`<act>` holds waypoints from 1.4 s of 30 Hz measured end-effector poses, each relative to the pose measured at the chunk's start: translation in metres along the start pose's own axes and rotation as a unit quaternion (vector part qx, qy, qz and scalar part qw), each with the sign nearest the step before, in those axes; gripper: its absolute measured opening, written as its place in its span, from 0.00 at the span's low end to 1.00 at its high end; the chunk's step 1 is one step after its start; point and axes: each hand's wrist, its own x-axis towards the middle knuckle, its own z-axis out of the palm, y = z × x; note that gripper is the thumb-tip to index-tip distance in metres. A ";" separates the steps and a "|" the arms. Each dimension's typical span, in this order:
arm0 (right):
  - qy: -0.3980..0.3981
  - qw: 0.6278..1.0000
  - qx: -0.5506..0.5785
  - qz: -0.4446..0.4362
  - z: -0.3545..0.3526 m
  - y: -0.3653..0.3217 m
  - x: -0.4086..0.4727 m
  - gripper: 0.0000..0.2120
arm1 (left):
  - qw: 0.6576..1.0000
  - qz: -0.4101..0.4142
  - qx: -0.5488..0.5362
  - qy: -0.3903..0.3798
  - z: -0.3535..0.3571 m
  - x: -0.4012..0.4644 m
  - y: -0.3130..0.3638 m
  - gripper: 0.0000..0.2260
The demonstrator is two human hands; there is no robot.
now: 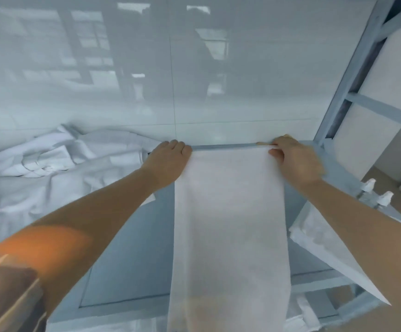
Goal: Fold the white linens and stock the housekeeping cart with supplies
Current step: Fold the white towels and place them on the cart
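A long white towel (230, 231) lies in a flat strip across a blue-grey cart (127, 267), running from the cart's far rail toward the viewer and hanging off the near edge; the left hand (168, 161) sits at the towel's far left corner, fingers (179, 146) curled down over the corner and the rail; the right hand (295, 161) is at the far right corner, fingers curled and pinching the towel's edge, slightly blurred. Left of the towel, a heap of crumpled white linens (46, 171) rests against a glossy white wall (170, 68). Right of the towel, two spray bottles (372, 192) with white tops stand in the cart's side section, beside a white sheet (326, 245) draped there; what lies under it cannot be told.
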 end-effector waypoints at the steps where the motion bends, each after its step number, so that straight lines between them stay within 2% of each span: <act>1: -0.003 1.000 -0.027 0.003 0.016 0.007 0.014 0.13 | 1.000 -0.011 -0.004 -0.001 0.017 0.015 -0.001 0.22; 4: 0.005 1.000 0.010 -0.014 0.067 0.016 0.057 0.10 | 0.999 -0.041 -0.020 -0.004 0.067 0.059 -0.006 0.22; 9: -0.028 0.999 0.023 0.011 0.147 0.032 0.102 0.10 | 0.994 -0.091 -0.046 -0.040 0.127 0.104 -0.003 0.17; 12: -0.077 0.997 -0.012 0.016 0.180 0.044 0.102 0.15 | 0.987 -0.139 -0.051 -0.063 0.148 0.111 0.009 0.24; 15: -0.184 0.982 -0.036 0.007 0.191 0.046 0.082 0.23 | 0.977 -0.153 -0.121 -0.087 0.152 0.104 0.039 0.25; 17: -0.217 0.974 -0.055 -0.024 0.186 0.038 0.055 0.24 | 0.965 -0.134 -0.209 -0.087 0.150 0.088 0.069 0.24; 19: -0.245 0.966 -0.070 -0.048 0.179 0.024 0.019 0.25 | 0.945 -0.120 -0.286 -0.108 0.147 0.063 0.101 0.27; 22: -0.307 0.947 -0.083 -0.030 0.175 -0.001 -0.043 0.28 | 0.930 -0.117 -0.307 -0.164 0.150 0.018 0.134 0.33; 24: -0.330 0.939 -0.094 -0.018 0.176 -0.013 -0.074 0.29 | 0.931 -0.123 -0.301 -0.169 0.156 -0.002 0.142 0.36; 28: -0.294 0.949 -0.113 -0.022 0.186 -0.014 -0.083 0.30 | 0.927 -0.146 -0.315 -0.142 0.167 -0.007 0.138 0.38; 33: -0.287 0.953 -0.087 -0.037 0.208 -0.004 -0.046 0.30 | 0.924 -0.172 -0.315 -0.132 0.184 0.024 0.124 0.36; 39: -0.288 0.953 -0.089 -0.045 0.222 0.000 -0.012 0.30 | 0.924 -0.197 -0.304 -0.119 0.182 0.047 0.111 0.28; 42: -0.260 0.961 -0.082 -0.044 0.214 -0.004 -0.024 0.29 | 0.910 -0.207 -0.349 -0.086 0.167 0.028 0.116 0.24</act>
